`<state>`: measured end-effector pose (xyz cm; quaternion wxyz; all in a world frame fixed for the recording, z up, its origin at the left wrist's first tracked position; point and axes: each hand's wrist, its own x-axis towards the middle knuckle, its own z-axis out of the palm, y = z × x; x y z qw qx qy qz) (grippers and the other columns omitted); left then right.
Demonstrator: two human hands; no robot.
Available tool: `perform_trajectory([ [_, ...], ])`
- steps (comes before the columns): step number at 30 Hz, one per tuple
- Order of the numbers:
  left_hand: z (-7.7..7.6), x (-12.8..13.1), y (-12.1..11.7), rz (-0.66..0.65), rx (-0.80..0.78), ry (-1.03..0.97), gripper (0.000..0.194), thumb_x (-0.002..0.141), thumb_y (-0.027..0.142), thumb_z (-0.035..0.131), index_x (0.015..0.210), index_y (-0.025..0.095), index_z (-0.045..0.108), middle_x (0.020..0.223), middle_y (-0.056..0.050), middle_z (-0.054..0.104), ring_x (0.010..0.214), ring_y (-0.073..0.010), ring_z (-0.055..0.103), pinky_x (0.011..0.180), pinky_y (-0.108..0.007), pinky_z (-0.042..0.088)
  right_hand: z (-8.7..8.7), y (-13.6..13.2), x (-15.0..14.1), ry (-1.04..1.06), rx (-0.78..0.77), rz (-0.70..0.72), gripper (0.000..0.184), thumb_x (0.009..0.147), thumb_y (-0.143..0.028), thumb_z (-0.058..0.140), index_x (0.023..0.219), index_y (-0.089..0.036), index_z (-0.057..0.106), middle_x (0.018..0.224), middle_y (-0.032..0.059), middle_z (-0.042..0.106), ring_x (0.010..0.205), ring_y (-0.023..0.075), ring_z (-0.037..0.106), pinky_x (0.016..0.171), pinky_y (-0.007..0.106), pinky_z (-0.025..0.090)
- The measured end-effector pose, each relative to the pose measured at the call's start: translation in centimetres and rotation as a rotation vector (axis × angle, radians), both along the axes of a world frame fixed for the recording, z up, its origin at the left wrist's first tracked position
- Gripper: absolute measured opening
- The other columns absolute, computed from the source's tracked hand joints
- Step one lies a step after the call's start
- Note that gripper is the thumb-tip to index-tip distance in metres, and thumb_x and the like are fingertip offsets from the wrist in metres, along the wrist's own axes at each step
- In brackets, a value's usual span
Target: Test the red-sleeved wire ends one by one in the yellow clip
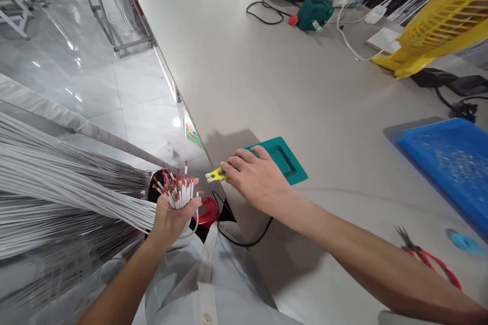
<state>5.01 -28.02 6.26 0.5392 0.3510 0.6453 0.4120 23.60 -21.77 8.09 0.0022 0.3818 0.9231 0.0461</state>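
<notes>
My left hand (pixel 173 218) is closed around a bundle of white wires (pixel 185 190) at the table's near left edge. The wire ends are red and point upward, and one wire bends loosely below the hand. Across from it, my right hand (pixel 255 177) is curled palm down over a yellow two-pronged tool (pixel 216 175), whose pale tips face the wire bundle. The tool's rear part is hidden under my fingers. Partly beneath that hand lies a teal rectangular tray (pixel 292 162) with a recessed middle.
Long white wires (pixel 76 177) hang over a rack on the left. Red-handled pliers (pixel 423 254), a light-blue ring (pixel 465 242) and a blue tray (pixel 450 162) with small clear pieces lie right. A yellow fan (pixel 446 20) and green device (pixel 314 13) stand farther back. A black cable (pixel 247 244) crosses the edge.
</notes>
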Motion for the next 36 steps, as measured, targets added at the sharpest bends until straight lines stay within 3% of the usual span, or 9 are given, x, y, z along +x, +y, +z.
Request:
perform_trajectory([
  [5,-0.8,0.5,0.7,-0.019,0.008,-0.024,0.035,0.057,0.019,0.069,0.091,0.012,0.070,0.052,0.003,0.059,0.045,-0.0104,0.050,0.049,-0.023,0.044,0.3,0.6,-0.4,-0.039,-0.030,0.028,0.017,0.085,-0.014,0.048,0.096,-0.014,0.061,0.086,0.0099,0.065,0.093,0.0272,0.049,0.077,0.042,0.026],
  [10,-2.2,0.6,0.9,-0.050,0.029,-0.112,0.032,0.061,0.021,0.070,0.093,0.013,0.069,0.070,-0.001,0.066,0.051,-0.0113,0.054,0.049,-0.023,0.046,0.1,1.5,-0.2,-0.006,-0.109,0.057,0.011,0.082,-0.014,0.053,0.085,-0.017,0.063,0.084,0.0067,0.067,0.097,0.0241,0.050,0.077,0.040,0.024],
  [20,-3.1,1.2,2.1,0.046,0.111,-0.112,0.028,0.062,0.022,0.073,0.089,0.014,0.069,0.055,0.003,0.060,0.048,-0.0103,0.052,0.058,-0.025,0.046,-0.3,1.8,-0.2,0.016,-0.142,0.056,0.016,0.082,-0.013,0.050,0.074,-0.016,0.063,0.075,0.0069,0.068,0.098,0.0225,0.053,0.079,0.040,0.023],
  [27,-3.8,1.2,2.0,0.061,0.085,-0.154,0.032,0.058,0.021,0.075,0.088,0.013,0.069,0.075,-0.002,0.068,0.053,-0.0107,0.055,0.051,-0.023,0.044,-1.0,1.9,0.0,0.052,-0.155,0.046,0.016,0.081,-0.012,0.048,0.074,-0.015,0.063,0.078,0.0083,0.068,0.099,0.0225,0.053,0.081,0.041,0.022],
  [36,-5.0,1.0,1.9,0.042,0.080,-0.168,0.032,0.059,0.022,0.076,0.088,0.013,0.067,0.082,-0.003,0.068,0.060,-0.0110,0.057,0.052,-0.021,0.045,-0.4,1.9,0.0,0.032,-0.172,0.043,0.016,0.081,-0.011,0.048,0.073,-0.015,0.062,0.077,0.0074,0.068,0.098,0.0215,0.054,0.082,0.041,0.021],
])
